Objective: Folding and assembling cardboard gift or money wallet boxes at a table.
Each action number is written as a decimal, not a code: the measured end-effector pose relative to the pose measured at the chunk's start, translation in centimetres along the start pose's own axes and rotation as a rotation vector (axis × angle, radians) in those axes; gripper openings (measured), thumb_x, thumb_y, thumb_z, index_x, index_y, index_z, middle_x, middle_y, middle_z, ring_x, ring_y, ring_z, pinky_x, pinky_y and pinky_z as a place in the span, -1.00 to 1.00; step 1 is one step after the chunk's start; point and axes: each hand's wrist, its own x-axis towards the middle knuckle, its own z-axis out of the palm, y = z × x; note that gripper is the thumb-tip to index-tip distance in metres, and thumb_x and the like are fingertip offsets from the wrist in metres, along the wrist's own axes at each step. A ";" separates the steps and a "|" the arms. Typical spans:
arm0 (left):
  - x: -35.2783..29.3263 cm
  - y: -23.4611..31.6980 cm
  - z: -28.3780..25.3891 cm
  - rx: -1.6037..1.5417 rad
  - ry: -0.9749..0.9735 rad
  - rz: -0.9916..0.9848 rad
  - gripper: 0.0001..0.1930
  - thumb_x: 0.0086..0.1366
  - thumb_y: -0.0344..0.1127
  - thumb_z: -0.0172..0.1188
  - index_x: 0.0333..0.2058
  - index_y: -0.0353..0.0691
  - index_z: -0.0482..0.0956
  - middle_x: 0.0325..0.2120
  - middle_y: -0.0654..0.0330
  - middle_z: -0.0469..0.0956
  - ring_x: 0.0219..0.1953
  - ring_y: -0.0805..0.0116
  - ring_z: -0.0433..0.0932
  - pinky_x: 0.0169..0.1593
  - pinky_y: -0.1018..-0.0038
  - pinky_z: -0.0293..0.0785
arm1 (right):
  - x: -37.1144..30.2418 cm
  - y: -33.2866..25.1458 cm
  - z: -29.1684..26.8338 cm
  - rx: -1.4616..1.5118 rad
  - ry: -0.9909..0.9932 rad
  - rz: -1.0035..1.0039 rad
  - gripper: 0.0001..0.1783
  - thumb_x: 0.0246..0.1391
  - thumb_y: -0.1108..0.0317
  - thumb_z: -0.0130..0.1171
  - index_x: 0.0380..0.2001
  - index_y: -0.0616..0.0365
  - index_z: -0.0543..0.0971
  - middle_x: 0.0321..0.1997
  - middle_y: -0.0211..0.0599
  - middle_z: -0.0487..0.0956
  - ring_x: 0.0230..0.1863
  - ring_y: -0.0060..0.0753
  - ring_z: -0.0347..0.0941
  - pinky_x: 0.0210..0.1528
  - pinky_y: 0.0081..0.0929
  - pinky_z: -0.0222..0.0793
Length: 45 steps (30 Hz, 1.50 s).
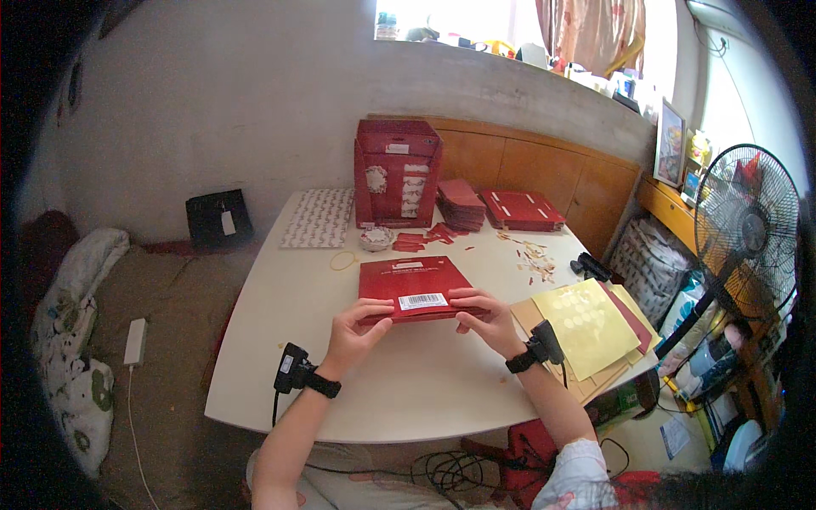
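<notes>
red packet (415, 277) partly hidden by left hand (357, 333), curtain (586, 34) cut off above

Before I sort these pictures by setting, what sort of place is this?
Probably a room in a home used as a workspace: patterned cloth, perhaps bedding, lies at the left, a curtain hangs at the window, and the white table bears stacked red pieces.

Brt wndw (497, 15) w/ curtain (586, 36)

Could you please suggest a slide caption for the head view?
Left hand and right hand hold a flat red box at a white table.
</notes>
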 end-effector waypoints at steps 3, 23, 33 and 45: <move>0.0 0.0 0.1 -0.026 0.013 -0.036 -0.80 0.18 -0.54 0.20 -0.18 -0.35 0.60 -0.09 0.11 0.52 -0.03 0.38 0.51 0.02 0.54 0.50 | 0.0 0.6 -0.2 0.028 -0.009 -0.005 -0.78 0.11 0.50 0.17 -0.15 0.32 0.58 0.00 -0.16 0.50 -0.25 -0.49 0.57 -0.23 -0.58 0.59; 0.0 -0.3 -0.4 -0.090 -0.002 -0.092 -0.85 0.23 -0.59 0.11 -0.23 -0.40 0.61 -0.07 0.09 0.49 -0.05 0.32 0.51 0.00 0.46 0.58 | 0.0 0.4 -0.7 0.185 -0.035 0.096 -0.78 0.16 0.49 0.11 -0.13 0.31 0.58 0.00 -0.10 0.51 -0.19 -0.32 0.58 -0.14 -0.50 0.60; 0.1 -0.3 -1.0 -0.141 0.015 -0.063 -0.86 0.24 -0.56 0.12 -0.25 -0.39 0.61 -0.14 0.07 0.54 -0.08 0.35 0.52 -0.06 0.49 0.57 | -0.1 -1.0 -1.0 0.197 -0.084 0.094 -0.76 0.17 0.53 0.07 -0.10 0.35 0.54 0.06 -0.08 0.47 -0.16 -0.28 0.58 -0.09 -0.44 0.59; 0.3 0.0 -1.1 -0.208 -0.005 -0.101 -0.85 0.26 -0.47 0.14 -0.23 -0.29 0.63 -0.12 0.09 0.55 -0.18 0.44 0.58 -0.24 0.57 0.61 | -0.2 -0.8 -1.4 0.188 -0.075 0.123 -0.75 0.15 0.55 0.09 -0.09 0.31 0.57 -0.01 -0.10 0.52 -0.21 -0.30 0.60 -0.18 -0.51 0.61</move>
